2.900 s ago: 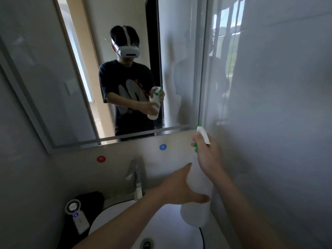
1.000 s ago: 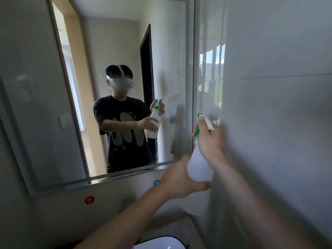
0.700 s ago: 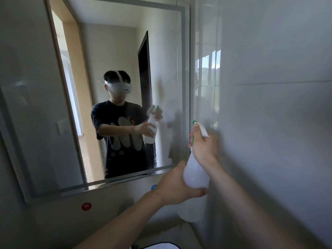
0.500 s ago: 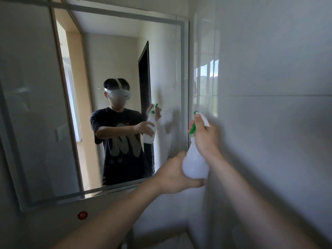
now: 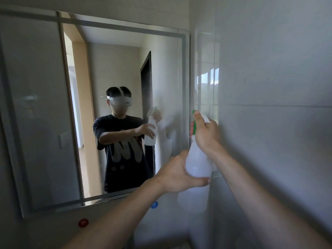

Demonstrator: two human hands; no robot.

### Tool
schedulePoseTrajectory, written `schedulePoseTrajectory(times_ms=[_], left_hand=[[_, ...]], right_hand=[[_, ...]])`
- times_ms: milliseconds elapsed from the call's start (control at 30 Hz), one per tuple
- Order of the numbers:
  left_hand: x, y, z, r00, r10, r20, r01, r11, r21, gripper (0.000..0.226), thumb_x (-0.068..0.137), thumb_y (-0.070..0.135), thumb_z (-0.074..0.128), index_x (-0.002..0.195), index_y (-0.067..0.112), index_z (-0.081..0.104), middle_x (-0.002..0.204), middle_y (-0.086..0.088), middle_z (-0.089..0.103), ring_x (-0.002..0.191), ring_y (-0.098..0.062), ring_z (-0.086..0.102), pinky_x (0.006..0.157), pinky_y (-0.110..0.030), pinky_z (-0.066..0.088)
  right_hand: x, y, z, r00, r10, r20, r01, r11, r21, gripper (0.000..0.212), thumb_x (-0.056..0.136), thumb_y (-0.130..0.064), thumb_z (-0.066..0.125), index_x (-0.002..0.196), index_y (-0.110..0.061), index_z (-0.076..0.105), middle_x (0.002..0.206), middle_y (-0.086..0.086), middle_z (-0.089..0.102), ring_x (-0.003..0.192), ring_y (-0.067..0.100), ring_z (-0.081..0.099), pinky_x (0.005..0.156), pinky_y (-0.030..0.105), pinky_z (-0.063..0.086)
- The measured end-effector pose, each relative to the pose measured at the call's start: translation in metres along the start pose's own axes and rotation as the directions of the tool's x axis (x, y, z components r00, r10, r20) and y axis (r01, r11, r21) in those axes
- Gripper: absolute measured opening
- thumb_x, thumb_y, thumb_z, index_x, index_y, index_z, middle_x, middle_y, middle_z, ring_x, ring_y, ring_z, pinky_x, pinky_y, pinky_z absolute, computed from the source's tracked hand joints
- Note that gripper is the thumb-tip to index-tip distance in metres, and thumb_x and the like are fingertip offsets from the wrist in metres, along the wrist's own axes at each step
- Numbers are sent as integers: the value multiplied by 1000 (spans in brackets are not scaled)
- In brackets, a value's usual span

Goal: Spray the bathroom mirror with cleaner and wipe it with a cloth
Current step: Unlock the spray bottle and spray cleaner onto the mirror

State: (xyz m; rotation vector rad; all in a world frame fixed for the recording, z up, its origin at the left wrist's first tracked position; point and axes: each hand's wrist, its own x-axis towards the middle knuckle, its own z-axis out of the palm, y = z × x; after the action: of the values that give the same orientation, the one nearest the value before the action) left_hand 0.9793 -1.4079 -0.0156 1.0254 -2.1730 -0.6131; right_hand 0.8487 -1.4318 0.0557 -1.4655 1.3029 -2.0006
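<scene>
Both fists are closed on the spray bottle (image 5: 197,159), right hand (image 5: 206,135) on the trigger, left hand (image 5: 176,175) under it: nozzle sits close to the mirror (image 5: 125,60) edge, so you may mist the wall (image 5: 269,69) instead.

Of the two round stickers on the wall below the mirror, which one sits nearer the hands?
The blue sticker, just under the left hand. The red sticker sits lower and farther left, away from both hands.

We raise both bare forearms from the lower edge toward one o'clock. Our left hand (image 5: 175,174) cups the bottle (image 5: 197,163) from below, thumb across the front. At twelve o'clock from it, our right hand (image 5: 205,134) grips the neck, fingers curled on the trigger, wrist bent.
</scene>
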Motion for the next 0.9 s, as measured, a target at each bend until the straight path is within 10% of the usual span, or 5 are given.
schedulePoseTrajectory(times_ms=[367, 667, 900], left_hand=[[47, 54, -53, 986, 134, -101, -128, 989, 68, 80, 55, 71, 82, 123, 38, 54, 112, 19, 70, 104, -8, 69, 93, -40, 58], [56, 50, -57, 984, 150, -99, -146, 988, 47, 79, 56, 69, 83, 123, 40, 56, 113, 18, 72, 107, -9, 70, 95, -41, 58], [59, 46, -56, 985, 138, -101, -129, 987, 95, 80, 55, 70, 80, 124, 39, 53, 113, 18, 70, 106, -11, 69, 95, -42, 57]], right_hand=[[51, -84, -10, 992, -125, -16, 126, 980, 152, 40, 87, -54, 52, 54, -42, 70, 55, -9, 66, 73, 32, 67, 89, 57, 56], [59, -83, -5, 995, -102, -12, 103, 992, 78, 60, 93, -55, 49, 48, -18, 64, 66, 15, 71, 74, 39, 70, 84, 48, 58], [61, -75, -1, 998, -55, -17, 57, 989, 136, 46, 81, -62, 51, 69, -19, 64, 48, -5, 61, 58, 28, 63, 80, 56, 59]])
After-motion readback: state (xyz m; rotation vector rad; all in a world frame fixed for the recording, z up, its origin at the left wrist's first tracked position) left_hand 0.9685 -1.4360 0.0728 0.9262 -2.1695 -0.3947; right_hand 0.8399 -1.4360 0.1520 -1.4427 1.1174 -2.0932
